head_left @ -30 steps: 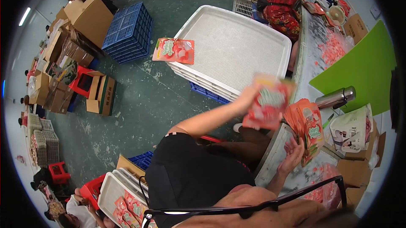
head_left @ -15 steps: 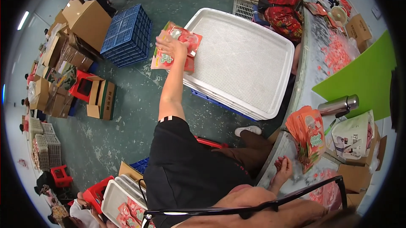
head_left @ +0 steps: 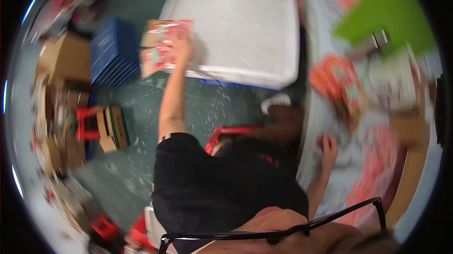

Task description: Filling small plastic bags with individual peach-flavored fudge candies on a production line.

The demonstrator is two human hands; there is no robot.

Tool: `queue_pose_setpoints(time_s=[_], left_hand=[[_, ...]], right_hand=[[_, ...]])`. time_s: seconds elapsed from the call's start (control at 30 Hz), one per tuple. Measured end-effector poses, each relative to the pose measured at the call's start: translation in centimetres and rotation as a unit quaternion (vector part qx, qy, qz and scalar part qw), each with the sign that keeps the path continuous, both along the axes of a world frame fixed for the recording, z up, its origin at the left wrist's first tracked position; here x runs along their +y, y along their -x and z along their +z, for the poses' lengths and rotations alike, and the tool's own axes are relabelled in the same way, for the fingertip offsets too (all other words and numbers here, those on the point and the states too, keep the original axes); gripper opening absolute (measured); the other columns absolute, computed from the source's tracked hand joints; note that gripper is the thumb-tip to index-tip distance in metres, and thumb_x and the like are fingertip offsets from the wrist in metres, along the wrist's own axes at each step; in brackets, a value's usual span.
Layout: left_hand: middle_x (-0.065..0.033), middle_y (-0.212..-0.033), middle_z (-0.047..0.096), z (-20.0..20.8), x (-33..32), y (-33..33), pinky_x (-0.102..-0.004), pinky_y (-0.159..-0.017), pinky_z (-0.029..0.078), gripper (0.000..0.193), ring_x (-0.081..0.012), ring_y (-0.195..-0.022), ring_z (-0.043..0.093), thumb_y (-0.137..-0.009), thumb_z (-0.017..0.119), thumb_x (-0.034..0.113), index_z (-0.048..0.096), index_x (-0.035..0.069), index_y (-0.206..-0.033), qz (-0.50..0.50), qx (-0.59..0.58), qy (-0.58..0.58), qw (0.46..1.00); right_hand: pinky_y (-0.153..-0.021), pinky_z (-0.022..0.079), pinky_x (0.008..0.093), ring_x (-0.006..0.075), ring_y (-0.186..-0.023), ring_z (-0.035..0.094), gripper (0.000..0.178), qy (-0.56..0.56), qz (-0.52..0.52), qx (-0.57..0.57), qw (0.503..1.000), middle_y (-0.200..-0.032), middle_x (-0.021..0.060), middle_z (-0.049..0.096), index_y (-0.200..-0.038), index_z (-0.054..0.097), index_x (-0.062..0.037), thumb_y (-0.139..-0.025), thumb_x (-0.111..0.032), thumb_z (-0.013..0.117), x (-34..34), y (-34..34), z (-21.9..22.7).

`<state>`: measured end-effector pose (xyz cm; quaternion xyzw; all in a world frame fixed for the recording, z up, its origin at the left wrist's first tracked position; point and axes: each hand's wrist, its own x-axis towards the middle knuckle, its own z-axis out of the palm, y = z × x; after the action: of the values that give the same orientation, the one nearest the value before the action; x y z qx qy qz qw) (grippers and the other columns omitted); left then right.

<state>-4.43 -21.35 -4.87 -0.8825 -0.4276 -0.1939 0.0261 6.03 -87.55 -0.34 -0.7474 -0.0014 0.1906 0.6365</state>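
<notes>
Flat red and pink printed packets point(head_left: 158, 37) with touches of green lie overlapping at the left edge of a wide white mesh-bottomed tray point(head_left: 245, 72), sticking out past its rim. My left hand point(head_left: 184, 49), arm stretched out, is on the right part of these packets; its fingers are smeared by motion. By the worktop on my right, my right hand point(head_left: 328, 146) is loosely curled, with nothing visible in it. Just beyond it lies a fanned pile of orange-red packets point(head_left: 337, 82).
Pink pieces point(head_left: 373, 169) are spread on the grey worktop point(head_left: 306, 159). A green board point(head_left: 389, 16), a metal flask point(head_left: 370, 46) and a pale bag point(head_left: 394, 82) stand along it. Stacked blue crates point(head_left: 111, 53), cardboard boxes point(head_left: 71, 63) and a red stool point(head_left: 88, 124) are on the left.
The whole view has shifted and blurred, with the tray now higher in the picture. My left hand has slid from the packets' middle toward their right side.
</notes>
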Motion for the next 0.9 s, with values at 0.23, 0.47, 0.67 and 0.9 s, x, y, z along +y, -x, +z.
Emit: queue_pose_setpoints(time_s=[0.23, 0.47, 0.67, 0.9], left_hand=[[-0.0229, -0.139, 0.049, 5.2, -14.1, -6.4, -0.0438, -0.102, 0.041, 0.035, -0.0364, -0.128, 0.047, -0.089, 0.067, 0.033, 0.069, 0.014, -0.118, -0.288, -0.122, 0.180, 0.932], [-0.0169, -0.136, 0.053, 6.7, -33.7, -12.3, -0.0407, -0.102, 0.042, 0.027, -0.0301, -0.127, 0.051, -0.090, 0.066, 0.018, 0.069, 0.009, -0.115, -0.489, -0.083, 0.294, 0.817], [-0.0160, -0.121, 0.058, 8.4, -48.8, -16.7, -0.0421, -0.099, 0.044, 0.035, -0.0350, -0.115, 0.054, -0.079, 0.072, 0.013, 0.066, 0.006, -0.113, -0.679, -0.075, 0.232, 0.693], [-0.0155, -0.113, 0.055, 5.0, -53.9, -21.3, -0.0438, -0.087, 0.043, 0.054, -0.0323, -0.105, 0.052, -0.071, 0.077, 0.029, 0.058, 0.006, -0.116, -0.660, -0.093, 0.104, 0.738]], right_hand=[[-0.079, 0.051, 0.0264, 0.0131, -0.087, 0.065, 0.022, 0.024, -0.102, -0.016, 0.994, -0.098, 0.0079, 0.070, -0.111, 0.066, 0.0008, -0.097, -0.015, 0.058, -3.2, 2.9, 5.6], [-0.078, 0.050, 0.0250, 0.0129, -0.087, 0.065, 0.022, 0.055, -0.279, -0.005, 0.959, -0.099, 0.0074, 0.070, -0.112, 0.066, -0.0003, -0.098, -0.015, 0.057, -14.0, 9.2, 3.2], [-0.077, 0.051, 0.0252, 0.0124, -0.085, 0.064, 0.022, 0.007, -0.338, -0.008, 0.941, -0.097, 0.0066, 0.070, -0.111, 0.066, -0.0002, -0.098, -0.015, 0.058, -16.6, 12.8, 0.5], [-0.075, 0.052, 0.0248, 0.0112, -0.084, 0.065, 0.019, 0.014, -0.320, -0.030, 0.947, -0.094, 0.0059, 0.069, -0.106, 0.066, 0.0018, -0.096, -0.013, 0.059, -14.4, 12.5, 1.9]])
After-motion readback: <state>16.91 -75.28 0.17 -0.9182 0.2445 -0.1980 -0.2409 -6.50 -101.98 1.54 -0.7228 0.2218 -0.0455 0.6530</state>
